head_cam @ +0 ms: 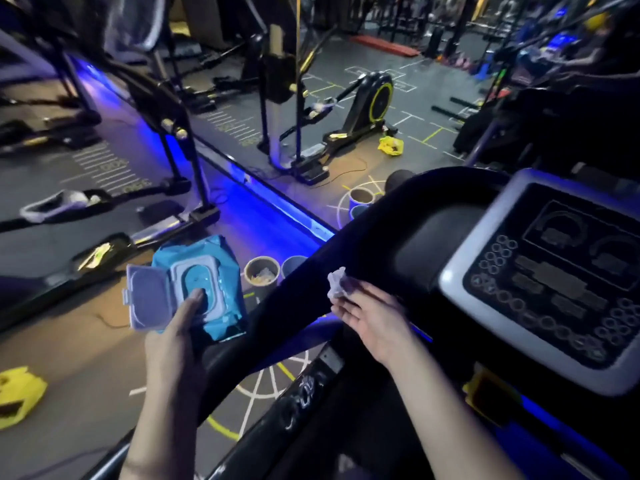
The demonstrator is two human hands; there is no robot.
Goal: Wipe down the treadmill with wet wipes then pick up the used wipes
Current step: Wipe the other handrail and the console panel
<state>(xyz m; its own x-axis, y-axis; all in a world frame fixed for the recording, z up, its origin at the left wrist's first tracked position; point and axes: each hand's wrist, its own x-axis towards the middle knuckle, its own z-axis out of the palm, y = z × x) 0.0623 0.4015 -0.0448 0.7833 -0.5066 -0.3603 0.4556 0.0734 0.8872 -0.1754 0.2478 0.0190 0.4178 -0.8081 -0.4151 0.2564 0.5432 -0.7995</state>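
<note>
Looking down from head height, we see our two bare forearms reaching forward over a dark treadmill in a dim gym. Nearest us on the left, the left grip is clamped on a blue wet wipe pack, with the thumb lying across its oval opening and the fingers hidden underneath. The pack's clear plastic lid is flipped open to the left. The pack is held in the air, just left of the treadmill's curved black handrail. On the right, the right grip is spread flat with the fingers straight and together. Its fingertips press a crumpled white wipe against the handrail, near the spot where the rail meets the console. The console sits just right of that hand, a dark panel in a pale grey frame, covered in rows of small round buttons. The picture is too blurred for us to read any of them. Below the pack, two round tubs stand side by side on the grey floor, and one holds scraps. A yellow cloth lies on the floor at the far left. Further off, a bright blue light strip runs diagonally across the floor. Beyond it stands a black exercise machine with a yellow-rimmed wheel, with another yellow cloth lying beside its base.
</note>
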